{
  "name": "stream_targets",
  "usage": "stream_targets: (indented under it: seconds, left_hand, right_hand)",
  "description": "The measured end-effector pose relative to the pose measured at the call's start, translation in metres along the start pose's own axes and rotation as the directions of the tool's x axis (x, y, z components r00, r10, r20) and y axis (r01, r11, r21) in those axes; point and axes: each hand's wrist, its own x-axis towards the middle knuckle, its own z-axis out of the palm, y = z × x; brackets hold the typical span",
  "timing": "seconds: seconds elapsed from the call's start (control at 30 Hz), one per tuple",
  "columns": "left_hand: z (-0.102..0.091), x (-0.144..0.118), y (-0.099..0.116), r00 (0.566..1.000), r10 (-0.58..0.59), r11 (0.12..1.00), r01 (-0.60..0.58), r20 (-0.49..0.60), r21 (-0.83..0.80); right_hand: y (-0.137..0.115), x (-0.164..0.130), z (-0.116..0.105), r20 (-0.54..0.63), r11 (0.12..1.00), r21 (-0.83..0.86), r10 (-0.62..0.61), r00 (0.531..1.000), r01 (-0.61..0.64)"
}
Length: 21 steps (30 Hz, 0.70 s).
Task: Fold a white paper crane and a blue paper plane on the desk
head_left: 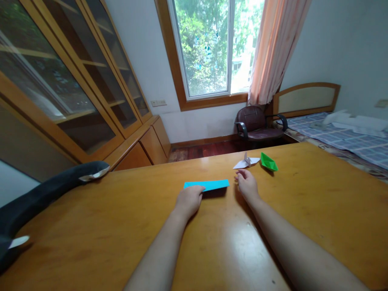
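Now left hand (188, 201) presses blue paper's (206, 184) edge.

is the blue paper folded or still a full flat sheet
Folded: the blue paper lies as a narrow strip on the table, left hand on its end.

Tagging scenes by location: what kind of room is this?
Most likely a bedroom or dorm-style room at home: a bed with a checked cover at the right, a glass-door wooden cabinet along the left wall, and a wooden table holding folded paper craft.
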Motion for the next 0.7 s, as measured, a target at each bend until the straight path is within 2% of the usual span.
stream_targets:
  seconds: [0.07, 0.1, 0.13, 0.2, 0.27, 0.33, 0.4, 0.47, 0.57, 0.7]
  left_hand:
    - [0.0, 0.003, -0.003, 0.984, -0.062, 0.976, 0.025, -0.167, -0.217]
    - [0.0, 0.004, -0.003, 0.964, -0.127, 0.927, 0.032, -0.232, -0.373]
    - [0.001, 0.005, -0.003, 0.943, -0.207, 0.84, 0.035, -0.261, -0.542]
    - [0.003, 0.008, 0.0, 0.907, -0.365, 0.562, 0.035, -0.21, -0.826]
    - [0.006, 0.01, 0.007, 0.901, -0.423, 0.286, 0.033, -0.096, -0.958]
    - [0.009, 0.01, 0.015, 0.911, -0.413, 0.129, 0.036, -0.021, -0.991]
    - [0.011, 0.009, 0.023, 0.921, -0.388, 0.052, 0.057, 0.032, -0.997]
    - [0.013, 0.009, 0.027, 0.923, -0.379, 0.007, 0.073, 0.065, -0.997]
    - [0.016, 0.008, 0.029, 0.915, -0.397, -0.028, 0.072, 0.077, -0.997]
    - [0.02, 0.009, 0.027, 0.911, -0.407, -0.013, 0.075, 0.074, -0.997]
  right_hand:
    - [-0.009, -0.005, 0.002, 0.014, 0.997, 0.074, 0.029, 0.999, -0.03]
    - [-0.015, -0.008, 0.003, 0.042, 0.993, 0.118, 0.023, 0.999, -0.028]
    - [-0.021, -0.013, 0.005, 0.093, 0.987, 0.159, 0.014, 0.996, -0.029]
    - [-0.035, -0.025, 0.008, 0.251, 0.975, 0.219, -0.022, 0.968, -0.035]
    - [-0.047, -0.038, 0.011, 0.4, 0.963, 0.259, -0.038, 0.916, -0.073]
    - [-0.057, -0.05, 0.014, 0.498, 0.959, 0.273, -0.079, 0.864, -0.07]
    - [-0.061, -0.057, 0.016, 0.56, 0.963, 0.261, -0.09, 0.824, -0.072]
    - [-0.063, -0.059, 0.017, 0.585, 0.97, 0.231, -0.073, 0.808, -0.08]
    - [-0.06, -0.058, 0.017, 0.574, 0.976, 0.197, -0.042, 0.818, -0.088]
    - [-0.057, -0.055, 0.018, 0.54, 0.982, 0.171, -0.021, 0.841, -0.086]
